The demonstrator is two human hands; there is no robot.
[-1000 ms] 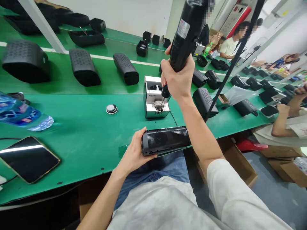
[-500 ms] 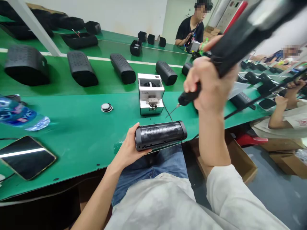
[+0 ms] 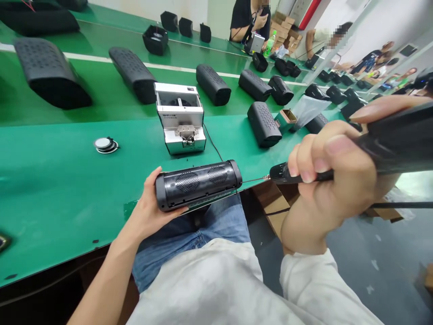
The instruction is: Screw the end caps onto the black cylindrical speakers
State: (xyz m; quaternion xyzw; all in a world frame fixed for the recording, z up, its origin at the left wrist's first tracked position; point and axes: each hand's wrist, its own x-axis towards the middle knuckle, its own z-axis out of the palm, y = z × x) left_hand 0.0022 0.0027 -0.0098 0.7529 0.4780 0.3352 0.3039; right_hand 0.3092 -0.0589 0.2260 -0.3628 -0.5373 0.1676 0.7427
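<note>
A black speaker (image 3: 199, 183) with two round perforated grilles lies at the bench's front edge. My left hand (image 3: 149, 203) grips its left end, thumb on top and fingers beneath. On the other side, my right hand (image 3: 338, 176) is wrapped round a black electric screwdriver (image 3: 399, 135), held almost level. Its thin bit points left at the speaker's right end; whether the tip touches is too fine to tell. Just behind the speaker stands a silver screw feeder (image 3: 182, 119).
A small round speaker driver (image 3: 105, 144) lies on the green bench (image 3: 67, 189) to the left. Several black speaker housings (image 3: 264, 124) line the far side, near a small open box (image 3: 287, 118). Cardboard boxes (image 3: 270, 203) stand on the floor at right. A person (image 3: 248, 22) sits across the bench.
My right hand has come down with the screwdriver, turning it from raised and slanted to nearly level, bit toward the speaker. The view has swung right; my left hand keeps its hold.
</note>
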